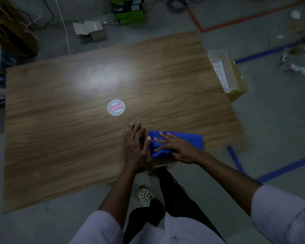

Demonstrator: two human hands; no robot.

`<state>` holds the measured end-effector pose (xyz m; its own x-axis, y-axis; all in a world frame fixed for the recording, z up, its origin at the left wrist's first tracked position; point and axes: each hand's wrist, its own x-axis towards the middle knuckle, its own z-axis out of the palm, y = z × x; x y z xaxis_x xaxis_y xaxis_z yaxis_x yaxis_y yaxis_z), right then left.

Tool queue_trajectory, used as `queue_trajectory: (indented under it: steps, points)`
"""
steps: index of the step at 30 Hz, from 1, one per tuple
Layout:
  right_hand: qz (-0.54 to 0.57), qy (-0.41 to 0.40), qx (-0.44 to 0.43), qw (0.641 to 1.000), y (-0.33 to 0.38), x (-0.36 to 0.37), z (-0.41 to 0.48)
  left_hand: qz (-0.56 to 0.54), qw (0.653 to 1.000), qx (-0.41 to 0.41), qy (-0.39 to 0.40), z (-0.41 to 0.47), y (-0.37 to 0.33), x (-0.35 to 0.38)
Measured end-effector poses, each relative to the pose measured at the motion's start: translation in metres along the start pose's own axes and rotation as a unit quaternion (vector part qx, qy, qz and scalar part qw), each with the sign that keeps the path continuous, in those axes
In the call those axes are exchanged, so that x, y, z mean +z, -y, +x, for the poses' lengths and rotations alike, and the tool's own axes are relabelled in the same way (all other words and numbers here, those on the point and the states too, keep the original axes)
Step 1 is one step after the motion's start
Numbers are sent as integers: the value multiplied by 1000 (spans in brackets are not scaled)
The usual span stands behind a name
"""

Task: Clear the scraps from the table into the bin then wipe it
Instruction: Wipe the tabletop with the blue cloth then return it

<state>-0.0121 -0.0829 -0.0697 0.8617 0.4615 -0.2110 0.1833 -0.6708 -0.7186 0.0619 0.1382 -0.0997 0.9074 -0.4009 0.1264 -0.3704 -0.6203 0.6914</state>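
**Cloth down, both hands flat**

I see the right hand [179, 147] lying palm-down on the folded blue cloth [192, 138], fingers spread and straight, pressing it onto the wooden table [60, 138]. The left hand [136, 147] lies flat on the wood just left of the cloth, fingers straight and together, thumb tip touching the cloth's edge. Neither hand curls round anything. A round pink-and-white sticker [116, 107] sits ahead of the left fingertips, apart from them. A translucent slotted bin [222, 71] stands well beyond the right hand, at the table's right edge.
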Motion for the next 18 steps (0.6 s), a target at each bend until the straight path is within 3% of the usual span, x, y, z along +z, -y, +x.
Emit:
queue_trajectory:
  steps: [2,7,11,15,18]
  points:
    - [-3,31,-1,1000,0,-17,-11,3,1000,11,3,-13,1,1]
    - [-45,-109,87,989,-45,-51,12,17,999,38,-20,-25,3,4]
    - [-82,-186,90,975,-28,3,19,17,999,34,-29,-25,5,7]
    - [-7,-167,52,984,19,59,-7,16,999,28,-13,-25,5,5]
    - [86,-141,44,985,49,60,-31,2,1000,4,1,-25,0,-1]
